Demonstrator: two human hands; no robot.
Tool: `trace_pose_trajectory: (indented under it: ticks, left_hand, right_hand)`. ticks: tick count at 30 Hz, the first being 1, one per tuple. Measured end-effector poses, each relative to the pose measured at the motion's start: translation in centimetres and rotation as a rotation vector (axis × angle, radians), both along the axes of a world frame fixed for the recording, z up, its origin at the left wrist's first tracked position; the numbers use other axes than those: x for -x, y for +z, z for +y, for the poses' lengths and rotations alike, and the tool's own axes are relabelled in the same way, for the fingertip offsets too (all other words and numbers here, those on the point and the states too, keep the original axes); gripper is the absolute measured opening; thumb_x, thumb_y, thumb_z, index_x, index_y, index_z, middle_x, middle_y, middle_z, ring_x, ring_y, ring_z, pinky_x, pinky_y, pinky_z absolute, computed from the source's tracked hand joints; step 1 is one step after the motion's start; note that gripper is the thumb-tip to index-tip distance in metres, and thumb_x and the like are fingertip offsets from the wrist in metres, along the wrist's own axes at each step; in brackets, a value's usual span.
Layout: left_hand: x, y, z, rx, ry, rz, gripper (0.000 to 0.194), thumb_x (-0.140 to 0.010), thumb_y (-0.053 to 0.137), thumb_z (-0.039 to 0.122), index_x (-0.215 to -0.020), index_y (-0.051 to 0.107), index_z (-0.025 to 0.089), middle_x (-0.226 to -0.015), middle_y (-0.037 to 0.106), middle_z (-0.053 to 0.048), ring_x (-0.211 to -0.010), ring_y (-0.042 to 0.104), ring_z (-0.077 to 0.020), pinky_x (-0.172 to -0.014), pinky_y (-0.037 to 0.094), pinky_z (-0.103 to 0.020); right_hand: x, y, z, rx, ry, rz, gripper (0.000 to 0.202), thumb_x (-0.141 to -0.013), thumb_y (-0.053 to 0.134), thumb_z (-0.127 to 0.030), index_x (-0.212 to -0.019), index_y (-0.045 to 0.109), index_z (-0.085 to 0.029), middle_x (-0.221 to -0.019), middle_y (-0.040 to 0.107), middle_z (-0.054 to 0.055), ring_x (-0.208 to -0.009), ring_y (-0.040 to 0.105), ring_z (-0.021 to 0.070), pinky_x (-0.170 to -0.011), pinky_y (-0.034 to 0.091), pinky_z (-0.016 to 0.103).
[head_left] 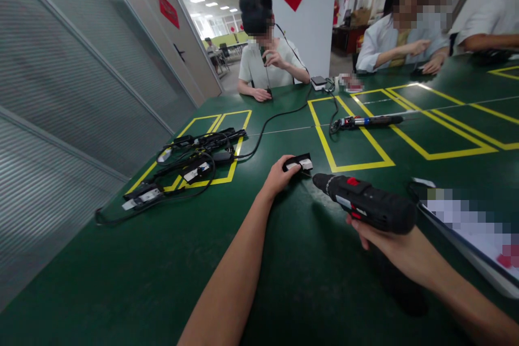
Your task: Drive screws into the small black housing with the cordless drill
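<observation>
My left hand [280, 174] is closed around a small black part with a white face [300, 163], holding it low at the middle of the green table. My right hand [377, 235] grips a black cordless drill [365, 200] with red accents by its handle. The drill's chuck points left at the part, and a thin bit runs from it to the part's near side. I cannot tell whether the tip touches it. My fingers hide much of the part and the drill's trigger.
Black cables and adapters [198, 159] lie in a pile at the left, within yellow tape outlines. A pen-shaped electric screwdriver [368, 121] lies across more tape at the right. A blurred white item [474, 227] is at the right edge. Several people [267, 59] sit across the table.
</observation>
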State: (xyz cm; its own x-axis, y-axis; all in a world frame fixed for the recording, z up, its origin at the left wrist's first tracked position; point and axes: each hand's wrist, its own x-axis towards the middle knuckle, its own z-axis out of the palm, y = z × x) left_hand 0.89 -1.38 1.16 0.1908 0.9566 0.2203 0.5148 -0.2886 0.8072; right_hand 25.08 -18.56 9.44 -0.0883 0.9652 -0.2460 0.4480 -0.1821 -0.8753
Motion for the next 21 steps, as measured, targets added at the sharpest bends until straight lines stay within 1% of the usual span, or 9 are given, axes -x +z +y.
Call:
trace_pose_trajectory:
  ticks: [2,5,6,8,10,12,15,21]
  left_hand:
    - [0.01,0.01,0.03,0.006,0.002,0.000,0.040,-0.078,0.055,0.041,-0.110,0.057,0.018,-0.101,0.064,-0.005,-0.089,0.059,-0.0182,-0.084,0.046,-0.031]
    - [-0.02,0.22,-0.05,0.010,0.002,-0.004,0.040,-0.077,0.056,0.041,-0.110,0.057,0.018,-0.102,0.064,-0.005,-0.090,0.059,-0.0185,-0.084,0.046,-0.031]
    - [-0.04,0.31,-0.10,0.010,0.001,-0.005,0.040,-0.077,0.056,0.041,-0.110,0.057,0.018,-0.102,0.064,-0.005,-0.090,0.059,-0.0187,-0.084,0.046,-0.031]
    - [-0.09,0.46,-0.22,0.011,0.005,-0.005,0.040,-0.077,0.056,0.041,-0.110,0.057,0.018,-0.103,0.064,-0.005,-0.092,0.059,-0.0191,-0.085,0.046,-0.032]
    - [-0.12,0.53,-0.30,0.009,0.010,-0.007,0.040,-0.077,0.056,0.041,-0.110,0.057,0.018,-0.103,0.064,-0.005,-0.091,0.059,-0.0190,-0.085,0.046,-0.032]
    - [-0.12,0.53,-0.32,0.006,0.007,-0.011,0.040,-0.077,0.056,0.041,-0.110,0.057,0.019,-0.102,0.064,-0.005,-0.090,0.059,-0.0187,-0.085,0.046,-0.032]
    - [-0.08,0.52,-0.29,0.012,0.003,-0.008,0.040,-0.077,0.056,0.041,-0.110,0.057,0.019,-0.101,0.064,-0.005,-0.089,0.059,-0.0186,-0.084,0.046,-0.031]
    - [0.00,0.47,-0.25,0.014,0.011,0.000,0.040,-0.077,0.056,0.041,-0.110,0.057,0.018,-0.102,0.064,-0.005,-0.089,0.059,-0.0184,-0.085,0.046,-0.031]
  right_hand:
    - [0.01,0.00,-0.02,0.023,0.011,-0.010,0.039,-0.082,0.053,-0.047,-0.054,0.057,-0.020,-0.080,0.070,0.009,-0.079,0.066,0.0261,-0.054,0.049,0.033]
    - [0.01,0.08,-0.09,0.048,0.012,-0.058,0.040,-0.081,0.053,-0.049,-0.054,0.056,-0.020,-0.073,0.069,0.007,-0.061,0.063,0.0202,-0.051,0.047,0.031]
    - [0.01,0.11,-0.10,0.050,0.012,-0.063,0.040,-0.081,0.053,-0.049,-0.054,0.056,-0.020,-0.072,0.068,0.007,-0.059,0.062,0.0196,-0.051,0.047,0.032]
    - [0.01,0.14,-0.10,0.047,0.020,-0.039,0.040,-0.081,0.053,-0.047,-0.052,0.056,-0.020,-0.072,0.069,0.008,-0.064,0.063,0.0211,-0.052,0.048,0.032]
    - [0.01,0.10,-0.05,0.036,0.026,0.000,0.039,-0.081,0.053,-0.046,-0.052,0.057,-0.020,-0.073,0.069,0.008,-0.073,0.065,0.0243,-0.054,0.050,0.032]
    - [0.00,0.00,0.01,0.027,0.033,0.019,0.036,-0.081,0.054,-0.045,-0.055,0.059,-0.020,-0.073,0.068,0.008,-0.078,0.066,0.0261,-0.054,0.051,0.033]
    - [-0.07,-0.17,0.07,0.029,0.038,0.015,0.034,-0.080,0.055,-0.046,-0.060,0.062,-0.020,-0.072,0.068,0.008,-0.082,0.066,0.0276,-0.056,0.052,0.034]
    - [-0.18,-0.29,0.02,0.069,0.011,0.016,0.037,-0.080,0.054,-0.048,-0.056,0.060,-0.021,-0.071,0.069,0.008,-0.083,0.066,0.0289,-0.059,0.054,0.038]
